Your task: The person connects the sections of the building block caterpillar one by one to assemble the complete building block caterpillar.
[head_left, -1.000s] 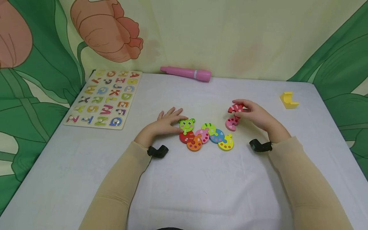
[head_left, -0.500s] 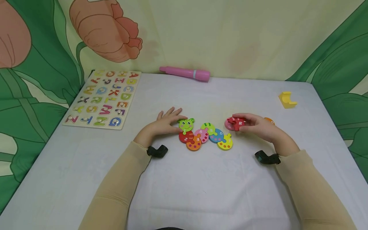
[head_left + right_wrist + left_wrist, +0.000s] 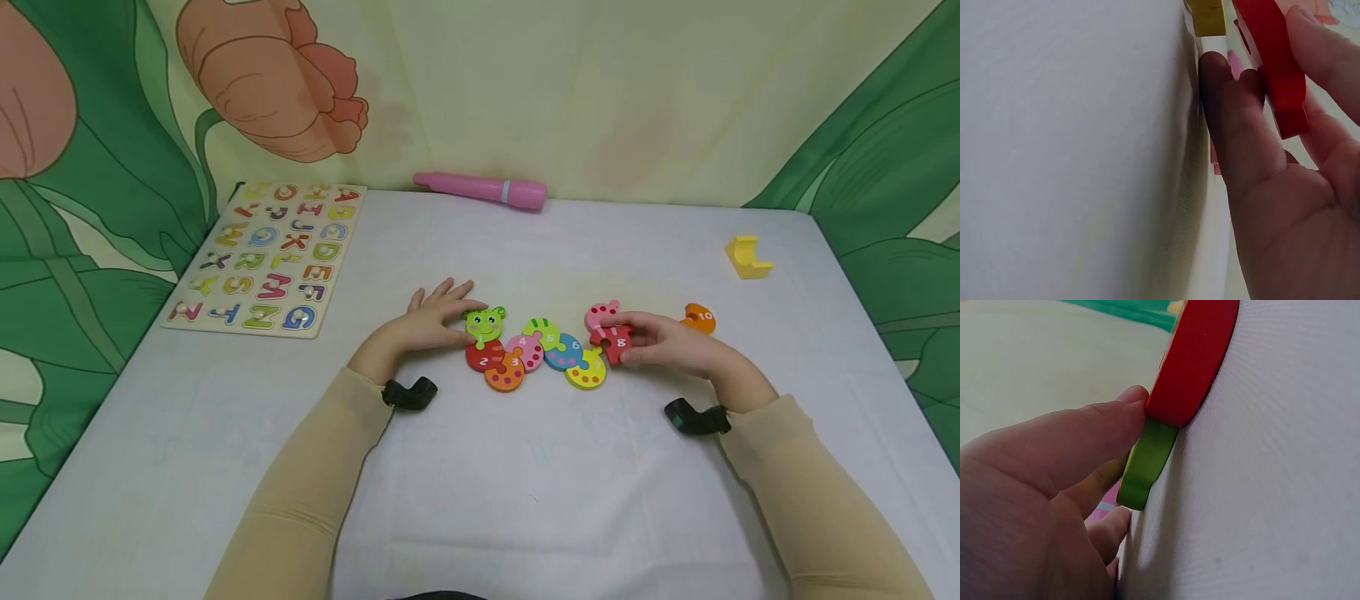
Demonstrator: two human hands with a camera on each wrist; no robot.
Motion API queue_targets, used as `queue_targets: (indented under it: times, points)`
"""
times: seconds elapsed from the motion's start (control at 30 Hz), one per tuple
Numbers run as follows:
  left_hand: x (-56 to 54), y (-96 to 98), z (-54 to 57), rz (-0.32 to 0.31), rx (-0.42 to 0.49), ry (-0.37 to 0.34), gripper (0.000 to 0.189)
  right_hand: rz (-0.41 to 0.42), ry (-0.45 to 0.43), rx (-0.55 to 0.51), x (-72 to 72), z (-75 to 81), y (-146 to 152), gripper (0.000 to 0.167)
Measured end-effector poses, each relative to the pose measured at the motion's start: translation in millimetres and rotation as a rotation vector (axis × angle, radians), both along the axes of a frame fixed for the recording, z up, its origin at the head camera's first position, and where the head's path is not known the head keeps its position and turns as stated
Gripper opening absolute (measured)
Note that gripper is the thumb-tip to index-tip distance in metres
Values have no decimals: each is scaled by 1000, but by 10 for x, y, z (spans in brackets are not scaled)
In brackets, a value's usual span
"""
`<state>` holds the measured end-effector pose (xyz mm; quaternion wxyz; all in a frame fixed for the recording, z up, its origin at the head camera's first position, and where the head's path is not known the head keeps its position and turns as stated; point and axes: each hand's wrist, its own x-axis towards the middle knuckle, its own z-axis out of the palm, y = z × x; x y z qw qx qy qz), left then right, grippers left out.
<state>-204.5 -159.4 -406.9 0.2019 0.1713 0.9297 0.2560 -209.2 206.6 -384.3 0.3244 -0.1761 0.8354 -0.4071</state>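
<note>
A wooden number caterpillar puzzle [image 3: 528,353] lies on the white table, with joined pieces from a green smiling head [image 3: 489,326] to a yellow tail-side piece [image 3: 588,371]. My left hand [image 3: 423,329] rests its thumb and forefinger against the head's left side, other fingers spread; the left wrist view has the thumb by the red piece [image 3: 1194,362]. My right hand [image 3: 667,342] pinches a red puzzle piece [image 3: 617,343] marked 8, close to the yellow one. In the right wrist view this red piece [image 3: 1275,62] is tilted, off the table.
A pink spotted puzzle piece [image 3: 601,316] lies just beyond the held one. An orange piece [image 3: 700,317] marked 10 is behind my right hand. Farther off are an alphabet board [image 3: 262,260], a pink pen-shaped toy [image 3: 482,189] and a yellow block [image 3: 747,257].
My right hand has brought the red piece nearer to me, down beside the yellow end piece, uncovering the pink and orange pieces. The left hand stays in place.
</note>
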Motion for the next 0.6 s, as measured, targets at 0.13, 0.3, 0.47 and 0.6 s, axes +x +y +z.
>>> queue_targets:
  times: [0.13,0.3,0.47,0.6]
  points:
    - [-3,-4,-16,1,1,5,57,17,23,26,-26,8,-15,57]
    - [-5,6,0,6,0,2,57,29,41,45,-41,25,-31,56]
    - [2,11,16,6,6,0,57,58,21,15,-68,13,-32,54]
    - [2,10,10,2,9,3,57,107,-4,-23,-93,-5,-30,52]
